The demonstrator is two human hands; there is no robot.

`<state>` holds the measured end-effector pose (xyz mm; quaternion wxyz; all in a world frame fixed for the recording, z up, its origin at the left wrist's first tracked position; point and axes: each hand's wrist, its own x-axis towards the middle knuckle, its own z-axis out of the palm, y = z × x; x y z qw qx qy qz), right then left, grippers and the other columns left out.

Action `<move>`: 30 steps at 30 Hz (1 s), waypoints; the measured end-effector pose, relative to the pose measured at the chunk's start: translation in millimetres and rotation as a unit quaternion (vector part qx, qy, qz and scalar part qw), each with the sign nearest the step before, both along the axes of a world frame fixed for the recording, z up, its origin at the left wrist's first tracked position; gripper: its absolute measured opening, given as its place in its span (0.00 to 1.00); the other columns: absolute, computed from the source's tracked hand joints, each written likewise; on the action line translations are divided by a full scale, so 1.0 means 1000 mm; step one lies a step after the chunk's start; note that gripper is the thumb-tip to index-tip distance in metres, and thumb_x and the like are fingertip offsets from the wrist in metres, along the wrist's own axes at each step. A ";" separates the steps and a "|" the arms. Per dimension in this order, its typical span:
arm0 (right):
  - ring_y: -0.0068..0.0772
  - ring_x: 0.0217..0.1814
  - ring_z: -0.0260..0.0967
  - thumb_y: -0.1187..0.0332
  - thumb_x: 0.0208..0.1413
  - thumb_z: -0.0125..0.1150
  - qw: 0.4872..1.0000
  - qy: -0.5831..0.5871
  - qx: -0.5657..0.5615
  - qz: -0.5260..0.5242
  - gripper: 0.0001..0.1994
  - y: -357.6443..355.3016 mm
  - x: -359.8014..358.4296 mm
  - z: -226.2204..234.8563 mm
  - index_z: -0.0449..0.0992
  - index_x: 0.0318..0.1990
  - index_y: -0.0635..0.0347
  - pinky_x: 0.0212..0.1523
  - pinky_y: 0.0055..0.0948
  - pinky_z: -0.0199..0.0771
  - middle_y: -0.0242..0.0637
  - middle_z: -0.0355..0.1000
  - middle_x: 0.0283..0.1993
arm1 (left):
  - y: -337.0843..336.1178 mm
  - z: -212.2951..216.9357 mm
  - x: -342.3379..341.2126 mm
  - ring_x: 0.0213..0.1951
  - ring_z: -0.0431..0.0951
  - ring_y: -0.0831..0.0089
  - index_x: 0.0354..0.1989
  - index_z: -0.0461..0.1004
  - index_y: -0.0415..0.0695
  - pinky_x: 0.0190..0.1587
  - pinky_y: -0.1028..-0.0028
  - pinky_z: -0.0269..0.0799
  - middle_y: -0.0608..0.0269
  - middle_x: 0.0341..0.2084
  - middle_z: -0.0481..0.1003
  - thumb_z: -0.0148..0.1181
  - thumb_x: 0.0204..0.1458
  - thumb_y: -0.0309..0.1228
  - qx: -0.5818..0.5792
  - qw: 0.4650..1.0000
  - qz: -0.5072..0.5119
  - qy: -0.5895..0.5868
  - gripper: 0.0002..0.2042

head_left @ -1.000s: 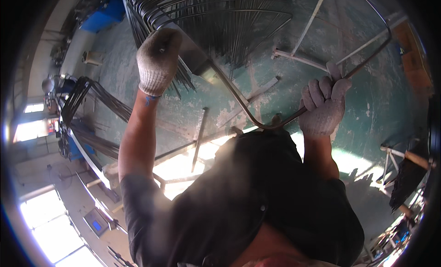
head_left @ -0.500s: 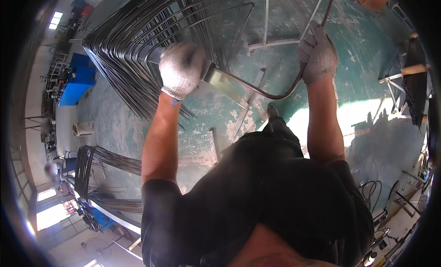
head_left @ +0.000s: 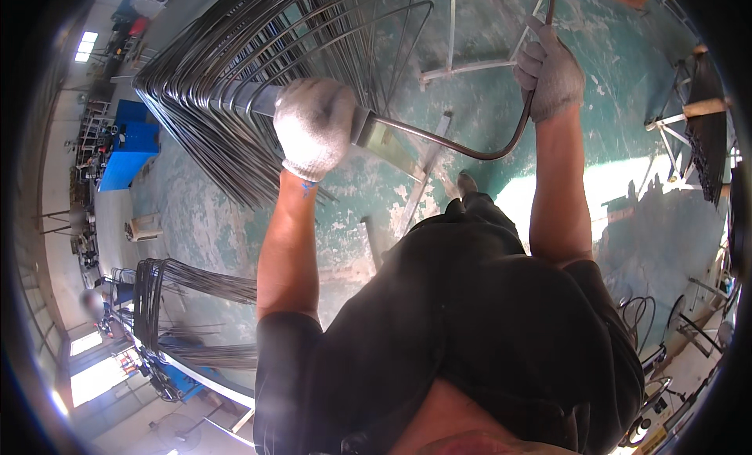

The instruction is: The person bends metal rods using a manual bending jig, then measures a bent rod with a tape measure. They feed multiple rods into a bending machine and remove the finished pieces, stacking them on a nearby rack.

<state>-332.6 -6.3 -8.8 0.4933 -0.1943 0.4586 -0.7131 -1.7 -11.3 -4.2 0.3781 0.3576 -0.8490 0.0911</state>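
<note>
Both my hands wear pale knitted gloves. My right hand [head_left: 552, 71] is closed around one leg of a bent metal rod [head_left: 489, 155], raised at the upper right. From there the rod curves down in a rounded bend and runs left to my left hand [head_left: 316, 128]. That hand is closed on the rod, over the end of a flat metal support bar [head_left: 266, 96], and its fingertips are hidden. Many similar bent rods [head_left: 211, 87] hang packed together on the bar, just left of my left hand.
A metal leg [head_left: 427, 169] of the support reaches the worn green floor [head_left: 580, 142] before me. Another bundle of bent rods [head_left: 149, 298] is at lower left, near a blue cabinet [head_left: 130, 146]. Dark material hangs on a white frame [head_left: 666, 134] at right.
My right hand has moved slightly up and right, and the rod's bend has shifted with it. My left hand stays at the bar's end.
</note>
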 end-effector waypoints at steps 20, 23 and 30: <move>0.13 0.19 0.50 0.62 0.73 0.59 0.999 0.028 0.005 0.042 0.19 -0.046 -0.011 -0.015 0.75 0.61 0.70 0.19 0.21 0.46 0.16 0.54 0.22 | -0.010 -0.011 -0.002 0.30 0.78 0.52 0.22 0.77 0.43 0.39 0.58 0.74 0.57 0.24 0.78 0.62 0.44 0.25 0.026 0.999 0.008 0.043 0.02; 0.13 0.19 0.51 0.63 0.72 0.60 0.998 0.039 0.018 0.046 0.16 -0.050 -0.013 -0.012 0.77 0.57 0.68 0.19 0.21 0.46 0.17 0.55 0.23 | -0.009 -0.009 -0.005 0.29 0.78 0.52 0.22 0.77 0.43 0.39 0.58 0.74 0.56 0.24 0.78 0.62 0.44 0.24 0.044 0.997 0.011 0.069 0.02; 0.17 0.18 0.52 0.64 0.71 0.61 0.998 0.048 0.015 0.048 0.09 -0.072 -0.020 -0.019 0.76 0.43 0.61 0.18 0.23 0.49 0.19 0.57 0.22 | -0.009 -0.010 -0.005 0.30 0.78 0.52 0.26 0.77 0.40 0.39 0.59 0.72 0.56 0.25 0.78 0.61 0.49 0.21 0.067 0.996 0.014 0.063 0.02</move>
